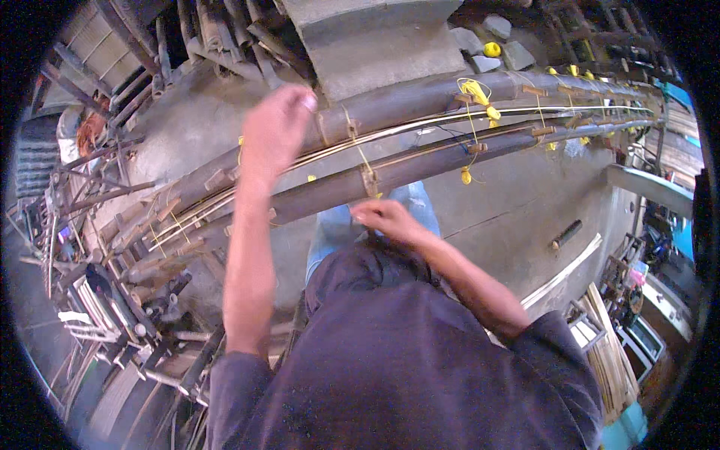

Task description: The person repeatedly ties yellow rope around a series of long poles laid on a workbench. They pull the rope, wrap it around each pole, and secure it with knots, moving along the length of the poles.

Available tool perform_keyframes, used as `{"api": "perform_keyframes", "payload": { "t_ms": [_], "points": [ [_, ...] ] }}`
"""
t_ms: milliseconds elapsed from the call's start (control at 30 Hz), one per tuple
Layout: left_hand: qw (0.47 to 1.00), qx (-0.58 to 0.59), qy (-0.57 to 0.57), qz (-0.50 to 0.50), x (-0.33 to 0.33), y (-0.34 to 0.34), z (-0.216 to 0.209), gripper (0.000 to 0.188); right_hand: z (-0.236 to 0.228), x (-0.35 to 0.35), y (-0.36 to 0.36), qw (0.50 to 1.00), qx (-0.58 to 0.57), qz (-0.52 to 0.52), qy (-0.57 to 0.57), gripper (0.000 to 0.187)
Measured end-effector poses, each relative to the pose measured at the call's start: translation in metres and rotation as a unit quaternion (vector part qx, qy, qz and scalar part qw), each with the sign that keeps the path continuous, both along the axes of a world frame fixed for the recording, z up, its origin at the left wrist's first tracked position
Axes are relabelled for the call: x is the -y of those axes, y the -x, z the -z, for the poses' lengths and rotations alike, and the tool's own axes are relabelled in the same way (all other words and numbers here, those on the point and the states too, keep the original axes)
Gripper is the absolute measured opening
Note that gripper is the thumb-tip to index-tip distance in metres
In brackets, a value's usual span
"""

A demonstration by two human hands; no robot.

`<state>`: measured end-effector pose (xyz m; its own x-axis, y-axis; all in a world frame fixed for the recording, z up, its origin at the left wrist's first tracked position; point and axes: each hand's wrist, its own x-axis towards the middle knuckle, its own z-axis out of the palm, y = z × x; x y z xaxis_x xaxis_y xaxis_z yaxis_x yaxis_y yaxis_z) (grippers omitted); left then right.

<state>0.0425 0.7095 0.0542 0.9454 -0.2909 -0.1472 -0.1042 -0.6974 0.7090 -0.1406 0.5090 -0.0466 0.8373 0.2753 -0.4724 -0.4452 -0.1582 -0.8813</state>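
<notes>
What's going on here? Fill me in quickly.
A person is at two long dark poles lying side by side, the far pole and the near pole, with thin pale strips running lengthwise between them. The left hand, blurred, is raised over the far pole; the right hand is just on the person's side of the near pole. I can't tell whether either holds anything. Farther right, a yellow cord bundle hangs at the far pole.
</notes>
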Motion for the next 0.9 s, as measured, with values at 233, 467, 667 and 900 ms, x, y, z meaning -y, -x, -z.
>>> {"api": "perform_keyframes", "payload": {
  "t_ms": [233,467,667,900],
  "points": [
    [0.922,0.136,0.276,-0.233,0.064,0.086,0.097,0.021,-0.257,-0.062,-0.139,0.720,0.525,-0.359,0.277,0.014],
    [0.974,0.225,0.004,0.018,0.027,0.065,0.069,0.017,-0.061,-0.038,-0.229,0.836,0.271,-0.188,0.439,0.034],
    [0.983,0.184,0.022,-0.012,0.011,0.070,0.055,0.019,-0.114,-0.033,-0.110,0.940,0.291,-0.172,0.056,0.022],
    [0.961,-0.088,0.262,-0.024,0.022,0.055,0.008,0.030,-0.063,-0.032,-0.044,0.871,0.400,-0.286,0.010,0.020]
  ]
}}
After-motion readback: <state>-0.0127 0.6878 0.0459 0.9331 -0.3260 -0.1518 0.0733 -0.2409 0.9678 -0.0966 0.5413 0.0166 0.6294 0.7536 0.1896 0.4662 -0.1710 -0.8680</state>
